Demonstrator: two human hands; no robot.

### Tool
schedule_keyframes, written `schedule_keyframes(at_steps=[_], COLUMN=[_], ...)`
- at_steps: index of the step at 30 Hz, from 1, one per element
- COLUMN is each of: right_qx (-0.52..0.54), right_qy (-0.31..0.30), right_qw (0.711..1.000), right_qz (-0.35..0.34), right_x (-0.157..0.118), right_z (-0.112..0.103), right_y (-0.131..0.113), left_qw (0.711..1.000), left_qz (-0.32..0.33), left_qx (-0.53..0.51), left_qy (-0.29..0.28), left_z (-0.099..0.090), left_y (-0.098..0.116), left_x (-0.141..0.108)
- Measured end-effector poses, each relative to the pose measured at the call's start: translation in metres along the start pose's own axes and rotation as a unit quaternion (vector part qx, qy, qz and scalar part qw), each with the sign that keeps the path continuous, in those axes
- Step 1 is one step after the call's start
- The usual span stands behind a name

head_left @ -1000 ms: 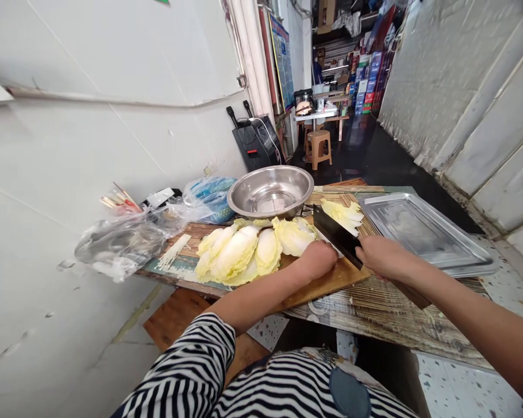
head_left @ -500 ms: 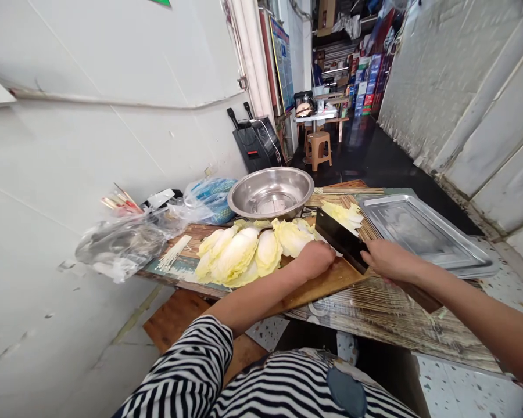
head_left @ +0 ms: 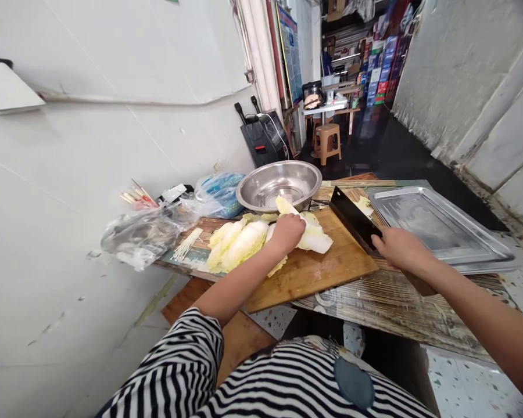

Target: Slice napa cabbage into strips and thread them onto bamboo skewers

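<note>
My left hand [head_left: 289, 233] is closed on a pale yellow napa cabbage leaf [head_left: 316, 239], its white stem end pointing right over the wooden cutting board [head_left: 326, 271]. Several more cabbage leaves [head_left: 239, 244] lie overlapped at the board's left side, partly behind my left forearm. In my right hand [head_left: 403, 249] is a dark cleaver [head_left: 353, 217], gripped at the handle, its broad blade along the board's right edge. Beyond the blade, a few cabbage pieces [head_left: 365, 206] show, partly hidden by it.
Behind the board stands a steel basin [head_left: 279, 183]. A metal tray [head_left: 440, 226] lies at the right of the table. To the left are enoki mushrooms [head_left: 188, 244], clear plastic bags [head_left: 142, 235] and a blue bag [head_left: 226, 194] by the wall. A brown stool [head_left: 328, 142] stands farther back.
My left hand has moved left from beside the blade and now holds a leaf over the board, uncovering more wood. The cleaver stays at the board's right edge.
</note>
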State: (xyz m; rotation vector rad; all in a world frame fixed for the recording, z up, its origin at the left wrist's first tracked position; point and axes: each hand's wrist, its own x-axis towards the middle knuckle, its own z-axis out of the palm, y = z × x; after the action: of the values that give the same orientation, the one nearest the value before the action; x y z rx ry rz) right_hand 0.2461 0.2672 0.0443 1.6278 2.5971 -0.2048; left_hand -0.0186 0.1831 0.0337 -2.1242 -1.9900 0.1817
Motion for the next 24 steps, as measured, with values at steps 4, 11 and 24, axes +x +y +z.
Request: schedule_keyframes(at_steps=[4,11,24], right_qx=[-0.003,0.009,0.203], right_qy=[0.002,-0.04,-0.045], right_qw=[1.0,0.999,0.978], right_qz=[0.001,0.014,0.027], right_x=[-0.011,-0.02,-0.009], right_z=[0.002,-0.009,0.012], right_y=[0.0,-0.007,0.02], left_qw=[0.995,0.976,0.526], left_qz=[0.081,0.127,-0.155], left_qx=[-0.018,-0.175,-0.809], left_qy=[0.053,0.018,0.212], left_z=[0.005,0.009,-0.043], left_y=[0.002,0.023,-0.026], left_x=[-0.016,-0.015,0.03])
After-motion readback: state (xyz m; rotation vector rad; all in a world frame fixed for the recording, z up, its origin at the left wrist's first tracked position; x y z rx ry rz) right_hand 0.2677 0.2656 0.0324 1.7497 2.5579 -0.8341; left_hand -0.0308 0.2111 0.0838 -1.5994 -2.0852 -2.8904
